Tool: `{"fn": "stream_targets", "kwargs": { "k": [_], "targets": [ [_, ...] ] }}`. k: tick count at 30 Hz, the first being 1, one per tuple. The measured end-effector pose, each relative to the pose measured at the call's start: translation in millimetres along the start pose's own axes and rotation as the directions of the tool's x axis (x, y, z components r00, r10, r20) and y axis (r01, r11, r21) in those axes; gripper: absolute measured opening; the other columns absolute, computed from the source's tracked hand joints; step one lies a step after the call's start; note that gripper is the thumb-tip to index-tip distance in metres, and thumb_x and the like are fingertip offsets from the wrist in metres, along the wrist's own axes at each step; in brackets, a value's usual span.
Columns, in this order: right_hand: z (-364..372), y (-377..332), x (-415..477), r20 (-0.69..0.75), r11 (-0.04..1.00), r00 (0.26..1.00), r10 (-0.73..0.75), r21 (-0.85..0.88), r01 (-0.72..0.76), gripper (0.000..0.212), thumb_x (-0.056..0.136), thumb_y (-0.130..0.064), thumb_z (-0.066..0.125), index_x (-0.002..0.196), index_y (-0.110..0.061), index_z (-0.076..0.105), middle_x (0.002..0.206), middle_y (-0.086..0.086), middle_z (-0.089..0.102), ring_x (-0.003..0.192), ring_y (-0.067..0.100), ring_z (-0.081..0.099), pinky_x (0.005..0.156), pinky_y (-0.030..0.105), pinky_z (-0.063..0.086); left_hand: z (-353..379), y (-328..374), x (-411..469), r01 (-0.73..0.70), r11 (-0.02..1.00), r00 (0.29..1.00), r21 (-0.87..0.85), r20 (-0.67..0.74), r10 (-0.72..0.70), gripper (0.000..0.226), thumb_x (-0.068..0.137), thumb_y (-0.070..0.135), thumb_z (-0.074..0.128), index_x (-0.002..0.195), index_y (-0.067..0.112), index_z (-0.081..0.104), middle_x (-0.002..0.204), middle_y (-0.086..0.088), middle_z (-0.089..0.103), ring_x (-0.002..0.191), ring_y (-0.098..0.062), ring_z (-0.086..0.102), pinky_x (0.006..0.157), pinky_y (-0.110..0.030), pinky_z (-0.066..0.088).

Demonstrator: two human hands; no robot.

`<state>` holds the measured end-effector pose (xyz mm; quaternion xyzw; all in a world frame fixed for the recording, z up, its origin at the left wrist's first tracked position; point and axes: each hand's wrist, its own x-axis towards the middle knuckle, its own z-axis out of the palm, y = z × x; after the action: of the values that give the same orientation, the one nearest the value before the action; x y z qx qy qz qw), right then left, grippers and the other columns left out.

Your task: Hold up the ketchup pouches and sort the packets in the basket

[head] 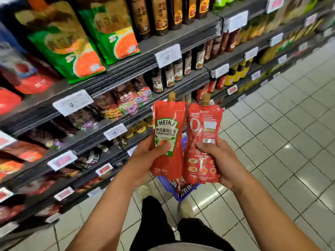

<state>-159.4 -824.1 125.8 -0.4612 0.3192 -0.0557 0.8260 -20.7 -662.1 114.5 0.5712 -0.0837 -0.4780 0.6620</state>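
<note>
Fingers of both hands curl around red ketchup pouches, seen from a head camera looking down a shop aisle. On the left, the left hand (145,158) grips the left pouch (168,134) low on its body, thumb pressed across the front near a tomato picture; this pouch faces the viewer with a Heinz tomato ketchup label and a tan screw cap at the top. On the right, the right hand (220,160) grips the right pouch (203,142) from its outer side, thumb lying over the printed panel close to a barcode; this pouch shows its back, with small text and little food pictures. Both pouches stand upright, side by side, their inner edges touching or nearly so, held at chest height above the floor. Directly beneath them, partly hidden, sits a blue basket (178,192) on the pale tiled floor (281,142). Below the basket are the person's dark trousers and light shoes. Along the left runs a dark shelf unit (126,58) with white price tags on its edges, carrying green bags (72,51) on top, dark sauce bottles (168,77) further along, and red packets on the lower levels, many of them blurred.
</note>
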Motion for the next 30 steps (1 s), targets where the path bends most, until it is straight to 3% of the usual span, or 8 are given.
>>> {"fn": "stream_targets", "kwargs": {
  "k": [3, 6, 10, 13, 18, 21, 24, 30],
  "targets": [
    [26.6, -3.8, -1.2, 0.112, 0.997, 0.991, 0.073, 0.000, -0.073, 0.039, 0.075, -0.027, 0.070, 0.108, -0.006, 0.071, 0.101, 0.019, 0.074, 0.081, 0.029, 0.074, 0.068, 0.038, 0.061, -17.8, 4.5, -38.0, -0.064, 0.998, 0.991, -0.027, -0.116, 0.061, 0.030, 0.078, 0.023, 0.078, 0.108, 0.022, 0.073, 0.110, -0.008, 0.075, 0.093, -0.021, 0.073, 0.073, -0.028, 0.059],
    [61.9, -0.5, -1.0, 0.248, 0.983, 0.953, 0.173, 0.014, -0.182, 0.029, 0.085, -0.036, 0.066, 0.100, -0.014, 0.079, 0.105, 0.016, 0.075, 0.088, 0.029, 0.074, 0.071, 0.040, 0.060, -42.1, 7.5, -76.4, -0.131, 0.990, 0.971, -0.058, -0.211, 0.116, 0.039, 0.076, 0.024, 0.077, 0.114, 0.018, 0.070, 0.111, -0.009, 0.075, 0.094, -0.022, 0.074, 0.073, -0.028, 0.058],
    [115.7, 16.3, 1.2, 0.403, 0.950, 0.878, 0.258, 0.060, -0.306, 0.050, 0.095, -0.052, 0.051, 0.115, -0.012, 0.074, 0.112, 0.015, 0.074, 0.099, 0.029, 0.073, 0.081, 0.042, 0.058, -81.3, 9.5, -128.5, -0.217, 0.970, 0.912, -0.111, -0.377, 0.161, 0.047, 0.070, 0.027, 0.078, 0.115, 0.015, 0.070, 0.109, -0.010, 0.075, 0.090, -0.021, 0.074, 0.069, -0.028, 0.058],
    [156.9, 35.1, -0.8, 0.485, 0.922, 0.817, 0.313, 0.054, -0.385, 0.056, 0.093, -0.052, 0.047, 0.109, -0.007, 0.077, 0.108, 0.016, 0.075, 0.097, 0.030, 0.073, 0.081, 0.041, 0.059, -114.1, 10.6, -171.1, -0.283, 0.949, 0.878, -0.137, -0.436, 0.198, 0.035, 0.074, 0.025, 0.080, 0.107, 0.020, 0.075, 0.111, -0.012, 0.074, 0.093, -0.022, 0.073, 0.073, -0.031, 0.059],
    [232.2, 85.1, -15.1, 0.558, 0.884, 0.733, 0.390, -0.003, -0.468, 0.042, 0.084, -0.036, 0.066, 0.106, -0.001, 0.077, 0.106, 0.020, 0.075, 0.094, 0.034, 0.074, 0.076, 0.047, 0.060, -171.0, 6.1, -248.7, -0.364, 0.922, 0.814, -0.130, -0.526, 0.247, 0.024, 0.081, 0.023, 0.073, 0.105, 0.024, 0.076, 0.110, -0.013, 0.075, 0.092, -0.023, 0.074, 0.074, -0.030, 0.059],
    [282.3, 116.2, -35.1, 0.687, 0.852, 0.607, 0.400, -0.035, -0.522, 0.053, 0.067, -0.032, 0.089, 0.109, -0.002, 0.076, 0.112, 0.021, 0.072, 0.100, 0.036, 0.072, 0.079, 0.050, 0.059, -203.8, 0.7, -293.7, -0.395, 0.907, 0.784, -0.146, -0.569, 0.250, 0.026, 0.079, 0.026, 0.078, 0.105, 0.023, 0.076, 0.105, -0.011, 0.076, 0.086, -0.020, 0.074, 0.068, -0.027, 0.058],
    [327.5, 148.3, -52.7, 0.744, 0.834, 0.521, 0.419, -0.089, -0.544, 0.060, 0.068, -0.039, 0.088, 0.112, -0.001, 0.074, 0.113, 0.024, 0.071, 0.100, 0.036, 0.072, 0.080, 0.047, 0.059, -236.1, -4.3, -334.5, -0.440, 0.879, 0.751, -0.185, -0.612, 0.247, 0.036, 0.072, 0.029, 0.080, 0.106, 0.020, 0.076, 0.105, -0.013, 0.075, 0.085, -0.021, 0.074, 0.068, -0.029, 0.059],
    [393.6, 200.7, -71.1, 0.724, 0.816, 0.513, 0.461, -0.119, -0.565, 0.065, 0.074, -0.059, 0.076, 0.114, -0.008, 0.074, 0.110, 0.017, 0.073, 0.094, 0.029, 0.072, 0.090, 0.044, 0.052, -285.1, -9.1, -395.5, -0.474, 0.860, 0.667, -0.188, -0.714, 0.212, 0.044, 0.075, 0.023, 0.078, 0.115, 0.009, 0.068, 0.100, -0.013, 0.075, 0.078, -0.020, 0.074, 0.061, -0.027, 0.057]
  ]
}}
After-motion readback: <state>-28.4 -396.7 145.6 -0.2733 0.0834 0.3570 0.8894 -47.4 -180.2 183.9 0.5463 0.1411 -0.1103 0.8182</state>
